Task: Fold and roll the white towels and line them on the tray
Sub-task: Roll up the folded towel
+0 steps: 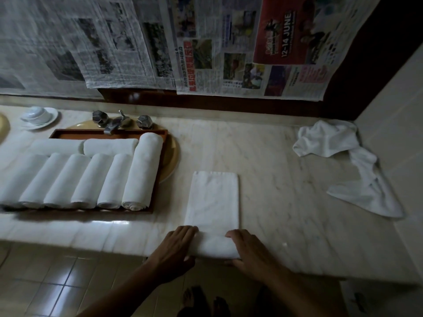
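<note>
Both hands are on one long white folded towel (pixel 212 202), which lies flat on the pale marble counter (pixel 274 179), just right of the brown wooden tray (pixel 75 134). Left hand (pixel 176 248) and right hand (pixel 249 252) curl round its rolled near end at the counter's edge. On the tray: eight white rolled towels (pixel 91 179) (six in front, two crosswise behind). Far right, crumpled white cloth (pixel 332 143), count unclear.

The left grip (pixel 176 249) and right grip (pixel 250 253) hide the rolled ends of the towel (pixel 212 202). Far left of them, the leftmost roll (pixel 16 177) is cut off; newsprint (pixel 114 42) beyond is blurred.
</note>
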The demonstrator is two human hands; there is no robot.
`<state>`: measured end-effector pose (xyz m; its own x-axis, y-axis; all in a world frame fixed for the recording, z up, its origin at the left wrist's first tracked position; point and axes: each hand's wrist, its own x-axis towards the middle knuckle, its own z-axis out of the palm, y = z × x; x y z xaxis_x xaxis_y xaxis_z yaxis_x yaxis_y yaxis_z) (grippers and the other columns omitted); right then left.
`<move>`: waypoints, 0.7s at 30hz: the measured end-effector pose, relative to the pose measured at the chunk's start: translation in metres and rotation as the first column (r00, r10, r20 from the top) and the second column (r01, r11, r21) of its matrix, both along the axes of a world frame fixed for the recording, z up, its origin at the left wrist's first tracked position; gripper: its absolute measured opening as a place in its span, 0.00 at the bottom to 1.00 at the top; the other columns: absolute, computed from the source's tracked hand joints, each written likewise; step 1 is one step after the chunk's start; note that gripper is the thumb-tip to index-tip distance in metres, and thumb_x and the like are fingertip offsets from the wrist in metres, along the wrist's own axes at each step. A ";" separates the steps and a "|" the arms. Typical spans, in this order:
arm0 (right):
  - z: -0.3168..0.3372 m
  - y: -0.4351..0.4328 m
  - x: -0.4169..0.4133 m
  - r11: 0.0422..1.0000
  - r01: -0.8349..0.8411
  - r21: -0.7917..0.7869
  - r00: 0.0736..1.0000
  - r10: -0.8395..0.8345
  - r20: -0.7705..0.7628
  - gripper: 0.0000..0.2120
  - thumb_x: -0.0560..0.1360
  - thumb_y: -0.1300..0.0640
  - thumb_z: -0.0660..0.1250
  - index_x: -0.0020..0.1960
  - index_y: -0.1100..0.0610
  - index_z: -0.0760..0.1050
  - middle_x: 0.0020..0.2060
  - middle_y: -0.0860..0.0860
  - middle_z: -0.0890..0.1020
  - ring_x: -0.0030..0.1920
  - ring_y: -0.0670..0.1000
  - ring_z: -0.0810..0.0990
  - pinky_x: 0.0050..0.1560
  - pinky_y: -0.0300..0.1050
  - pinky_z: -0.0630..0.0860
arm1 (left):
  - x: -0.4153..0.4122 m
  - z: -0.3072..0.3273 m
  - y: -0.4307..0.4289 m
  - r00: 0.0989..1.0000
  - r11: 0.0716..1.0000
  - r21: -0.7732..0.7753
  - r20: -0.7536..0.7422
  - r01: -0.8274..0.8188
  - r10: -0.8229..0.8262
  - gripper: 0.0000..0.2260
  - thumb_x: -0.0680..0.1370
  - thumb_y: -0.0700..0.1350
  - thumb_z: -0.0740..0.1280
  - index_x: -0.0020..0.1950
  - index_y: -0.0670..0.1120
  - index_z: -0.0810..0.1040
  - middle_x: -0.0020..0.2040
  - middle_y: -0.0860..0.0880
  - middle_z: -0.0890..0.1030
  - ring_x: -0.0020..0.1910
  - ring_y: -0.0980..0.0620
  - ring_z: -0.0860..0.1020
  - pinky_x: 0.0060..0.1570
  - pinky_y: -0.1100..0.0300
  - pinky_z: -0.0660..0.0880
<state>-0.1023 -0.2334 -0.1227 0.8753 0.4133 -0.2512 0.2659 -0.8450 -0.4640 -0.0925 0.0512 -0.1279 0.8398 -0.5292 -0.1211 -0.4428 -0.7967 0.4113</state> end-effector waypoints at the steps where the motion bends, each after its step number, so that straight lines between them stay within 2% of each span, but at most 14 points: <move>1: 0.000 -0.001 -0.001 0.999 0.007 0.052 1.000 -0.007 -0.007 0.32 0.72 0.40 0.74 0.71 0.46 0.66 0.66 0.47 0.71 0.63 0.49 0.73 0.62 0.45 0.72 | -0.003 0.000 0.004 1.000 1.000 -0.031 -0.001 0.004 -0.004 0.30 0.75 0.60 0.66 0.75 0.50 0.66 0.71 0.53 0.71 0.68 0.53 0.71 0.65 0.60 0.69; 5: 0.001 -0.005 0.002 0.987 0.064 0.148 0.998 -0.066 0.005 0.34 0.68 0.31 0.72 0.68 0.46 0.73 0.65 0.43 0.70 0.63 0.46 0.68 0.63 0.45 0.72 | 0.000 0.009 0.013 0.996 0.987 -0.153 -0.079 -0.040 0.028 0.25 0.76 0.61 0.68 0.71 0.55 0.68 0.66 0.60 0.69 0.59 0.59 0.72 0.58 0.63 0.69; 8: 0.006 -0.006 0.011 0.985 0.088 0.148 0.995 -0.081 -0.058 0.33 0.70 0.30 0.68 0.69 0.46 0.74 0.63 0.42 0.71 0.62 0.45 0.68 0.64 0.45 0.71 | 0.010 0.009 0.017 0.991 0.981 -0.179 -0.126 -0.076 0.054 0.26 0.76 0.64 0.68 0.71 0.58 0.70 0.64 0.60 0.68 0.60 0.58 0.71 0.59 0.59 0.72; 10: 0.011 -0.005 0.018 0.981 0.114 0.158 0.990 -0.099 -0.104 0.31 0.71 0.30 0.67 0.68 0.45 0.73 0.60 0.42 0.73 0.58 0.45 0.70 0.60 0.46 0.72 | 0.015 0.009 0.019 0.981 0.976 -0.189 -0.181 -0.106 0.072 0.27 0.76 0.66 0.67 0.72 0.58 0.71 0.63 0.60 0.68 0.61 0.57 0.71 0.60 0.58 0.72; 14: 0.016 -0.004 0.025 0.949 0.260 0.178 0.955 -0.226 -0.190 0.24 0.69 0.29 0.66 0.60 0.38 0.71 0.52 0.44 0.74 0.47 0.45 0.76 0.46 0.39 0.71 | 0.025 0.015 0.020 0.924 0.932 -0.259 -0.351 -0.255 0.155 0.21 0.77 0.63 0.68 0.68 0.58 0.73 0.61 0.59 0.72 0.60 0.59 0.72 0.58 0.61 0.72; 16: 0.015 -0.001 0.029 0.933 0.301 0.200 0.946 -0.265 -0.187 0.23 0.70 0.28 0.65 0.59 0.39 0.72 0.51 0.46 0.76 0.48 0.45 0.76 0.48 0.42 0.75 | 0.027 0.019 0.020 0.867 0.869 -0.321 -0.452 -0.378 0.210 0.15 0.78 0.58 0.70 0.63 0.59 0.73 0.60 0.57 0.76 0.56 0.56 0.77 0.53 0.61 0.75; 18: 0.013 0.002 0.033 0.917 0.335 0.218 0.938 -0.304 -0.164 0.25 0.71 0.28 0.64 0.59 0.43 0.76 0.53 0.47 0.76 0.50 0.45 0.76 0.53 0.47 0.77 | 0.029 0.019 0.017 0.832 0.822 -0.349 -0.497 -0.450 0.245 0.13 0.78 0.58 0.70 0.61 0.59 0.74 0.59 0.55 0.78 0.52 0.54 0.80 0.49 0.59 0.78; 21: 0.014 0.009 0.039 0.904 0.382 0.193 0.924 -0.368 -0.106 0.22 0.76 0.36 0.68 0.62 0.48 0.79 0.55 0.47 0.75 0.53 0.48 0.74 0.57 0.48 0.76 | 0.032 0.025 0.009 0.799 0.781 -0.341 -0.514 -0.523 0.310 0.11 0.80 0.57 0.69 0.61 0.57 0.77 0.59 0.56 0.78 0.53 0.56 0.78 0.48 0.63 0.75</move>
<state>-0.0635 -0.2245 -0.1090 0.9603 0.1063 -0.2578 -0.0887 -0.7599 -0.6439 -0.0607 0.0605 -0.1034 0.9121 -0.2186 -0.3469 0.1843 -0.5372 0.8230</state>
